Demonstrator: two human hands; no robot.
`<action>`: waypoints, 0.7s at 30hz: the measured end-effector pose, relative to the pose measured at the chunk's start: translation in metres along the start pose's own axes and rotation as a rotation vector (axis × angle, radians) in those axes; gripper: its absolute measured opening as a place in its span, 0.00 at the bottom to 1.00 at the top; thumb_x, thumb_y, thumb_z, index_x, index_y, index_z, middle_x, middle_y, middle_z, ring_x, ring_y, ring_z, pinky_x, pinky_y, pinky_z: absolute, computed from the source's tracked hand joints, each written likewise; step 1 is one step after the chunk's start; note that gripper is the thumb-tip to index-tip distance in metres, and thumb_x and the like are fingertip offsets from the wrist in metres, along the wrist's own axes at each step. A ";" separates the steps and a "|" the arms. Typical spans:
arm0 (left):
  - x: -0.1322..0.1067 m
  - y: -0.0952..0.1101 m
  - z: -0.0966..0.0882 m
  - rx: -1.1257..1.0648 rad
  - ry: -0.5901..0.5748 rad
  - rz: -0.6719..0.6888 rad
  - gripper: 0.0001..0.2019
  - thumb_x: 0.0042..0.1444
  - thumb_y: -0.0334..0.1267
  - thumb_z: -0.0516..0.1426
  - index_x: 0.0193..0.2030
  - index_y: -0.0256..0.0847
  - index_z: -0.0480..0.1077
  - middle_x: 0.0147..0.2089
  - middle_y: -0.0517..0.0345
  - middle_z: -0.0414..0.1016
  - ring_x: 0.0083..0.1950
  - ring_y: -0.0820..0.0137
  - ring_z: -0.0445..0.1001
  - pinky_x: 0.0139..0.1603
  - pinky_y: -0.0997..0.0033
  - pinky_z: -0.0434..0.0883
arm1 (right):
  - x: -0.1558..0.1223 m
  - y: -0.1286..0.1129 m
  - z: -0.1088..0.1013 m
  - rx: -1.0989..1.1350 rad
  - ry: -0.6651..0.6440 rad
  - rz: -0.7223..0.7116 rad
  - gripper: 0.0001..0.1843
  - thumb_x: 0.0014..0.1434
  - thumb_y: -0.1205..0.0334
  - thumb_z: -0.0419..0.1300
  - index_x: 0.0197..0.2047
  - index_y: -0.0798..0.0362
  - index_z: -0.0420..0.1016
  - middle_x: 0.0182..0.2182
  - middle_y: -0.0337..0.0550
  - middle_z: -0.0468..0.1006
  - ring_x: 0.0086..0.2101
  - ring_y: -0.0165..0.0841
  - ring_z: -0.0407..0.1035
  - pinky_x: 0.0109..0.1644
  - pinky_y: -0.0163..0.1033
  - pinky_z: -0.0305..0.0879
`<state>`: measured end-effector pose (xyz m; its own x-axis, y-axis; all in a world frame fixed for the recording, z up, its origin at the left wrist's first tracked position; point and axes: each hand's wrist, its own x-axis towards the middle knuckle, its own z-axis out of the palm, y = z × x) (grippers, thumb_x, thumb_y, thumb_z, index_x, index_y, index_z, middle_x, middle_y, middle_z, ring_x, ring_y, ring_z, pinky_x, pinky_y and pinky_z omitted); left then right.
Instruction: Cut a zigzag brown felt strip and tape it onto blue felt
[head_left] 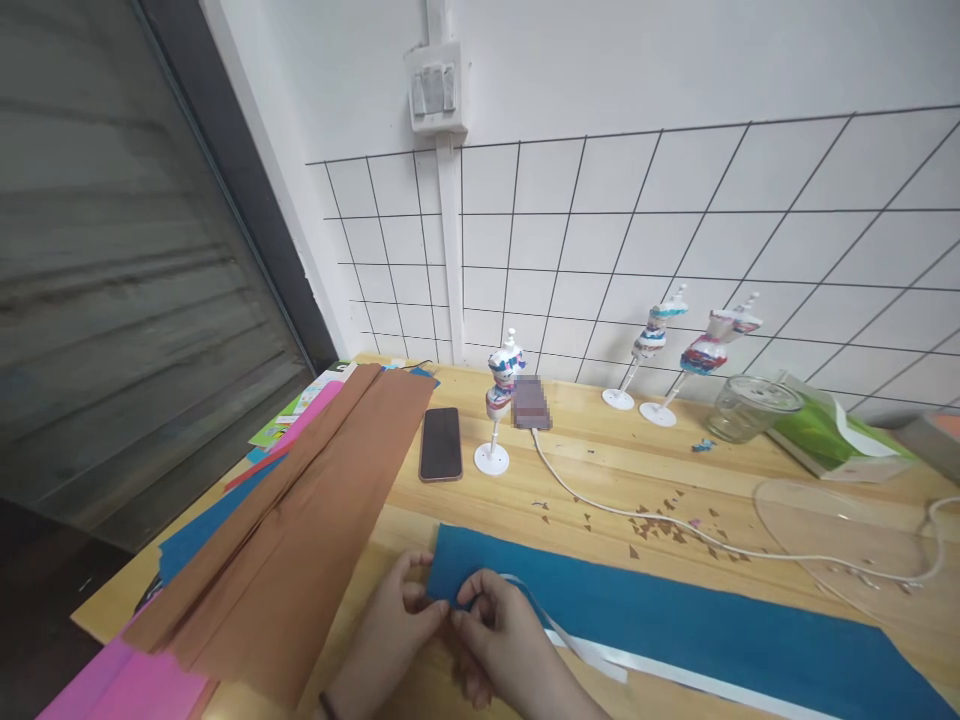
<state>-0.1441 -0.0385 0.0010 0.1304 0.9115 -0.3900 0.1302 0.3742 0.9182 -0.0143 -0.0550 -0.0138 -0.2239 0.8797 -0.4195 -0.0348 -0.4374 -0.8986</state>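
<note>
A long sheet of blue paper (pixel 660 595) lies across the front of the table, with a white tape strip (pixel 675 672) along its near edge. At its left end my left hand (pixel 405 615) is closed, thumb and fingers pinching the corner. My right hand (pixel 499 625) is closed just beside it, fingertips almost touching the left ones. A thin, curled white strip (pixel 574 645) runs out from behind the right fingers over the blue paper. The fingertips hide the exact grip point.
Brown paper (pixel 337 500) lies over coloured sheets on the left. Behind the blue paper are a phone (pixel 441 444), a small dress form (pixel 498 400), a white cable (pixel 570 488) and brown scraps (pixel 660 525). A glass jar (pixel 750 408) and a green tissue pack (pixel 825 435) stand right.
</note>
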 end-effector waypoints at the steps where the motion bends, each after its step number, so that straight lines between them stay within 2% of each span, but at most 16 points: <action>1: -0.001 0.001 -0.001 -0.008 -0.009 -0.004 0.23 0.36 0.38 0.59 0.42 0.39 0.58 0.21 0.62 0.72 0.25 0.69 0.70 0.27 0.73 0.62 | -0.003 -0.003 -0.001 0.007 -0.027 0.011 0.20 0.44 0.47 0.58 0.32 0.50 0.54 0.09 0.21 0.61 0.07 0.26 0.60 0.08 0.26 0.52; 5: -0.003 0.008 -0.002 -0.034 -0.035 -0.029 0.22 0.34 0.39 0.60 0.39 0.40 0.61 0.23 0.62 0.72 0.29 0.66 0.72 0.30 0.71 0.64 | -0.015 -0.018 -0.010 0.037 -0.144 0.069 0.24 0.43 0.43 0.58 0.35 0.50 0.55 0.12 0.29 0.68 0.12 0.30 0.66 0.11 0.28 0.56; 9: -0.003 0.010 -0.004 -0.027 -0.018 -0.022 0.22 0.33 0.39 0.61 0.38 0.40 0.61 0.24 0.61 0.73 0.30 0.65 0.73 0.33 0.69 0.65 | -0.023 -0.032 -0.024 0.046 -0.221 0.107 0.24 0.43 0.43 0.56 0.37 0.51 0.56 0.14 0.33 0.71 0.13 0.31 0.66 0.14 0.29 0.56; 12: -0.003 0.010 -0.005 -0.041 -0.048 -0.018 0.21 0.34 0.39 0.61 0.38 0.39 0.60 0.25 0.58 0.75 0.30 0.65 0.73 0.33 0.69 0.65 | -0.027 -0.032 -0.035 0.002 -0.179 0.076 0.20 0.45 0.48 0.58 0.36 0.52 0.59 0.14 0.31 0.68 0.14 0.28 0.64 0.16 0.28 0.54; 15: -0.003 0.010 -0.007 -0.062 -0.088 -0.027 0.21 0.36 0.40 0.61 0.37 0.39 0.61 0.26 0.57 0.75 0.30 0.64 0.73 0.32 0.69 0.66 | -0.032 -0.020 -0.047 -0.067 -0.107 0.040 0.15 0.47 0.55 0.59 0.35 0.54 0.63 0.13 0.26 0.61 0.15 0.24 0.60 0.18 0.28 0.51; 18: -0.002 0.007 -0.010 -0.067 -0.118 -0.014 0.19 0.37 0.40 0.61 0.37 0.39 0.61 0.27 0.58 0.75 0.32 0.65 0.73 0.34 0.69 0.66 | -0.041 -0.006 -0.058 -0.260 -0.090 0.024 0.14 0.50 0.61 0.57 0.41 0.54 0.66 0.15 0.28 0.62 0.17 0.25 0.59 0.20 0.30 0.49; 21: 0.000 0.003 -0.012 -0.061 -0.142 -0.004 0.18 0.39 0.40 0.61 0.38 0.39 0.62 0.27 0.58 0.74 0.33 0.65 0.74 0.37 0.68 0.66 | -0.054 -0.012 -0.066 -0.645 -0.055 -0.069 0.12 0.51 0.64 0.55 0.40 0.51 0.72 0.23 0.38 0.74 0.24 0.31 0.66 0.26 0.33 0.54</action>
<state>-0.1557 -0.0356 0.0050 0.2683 0.8782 -0.3959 0.0713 0.3917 0.9173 0.0622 -0.0848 0.0109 -0.2921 0.8836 -0.3660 0.5368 -0.1653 -0.8274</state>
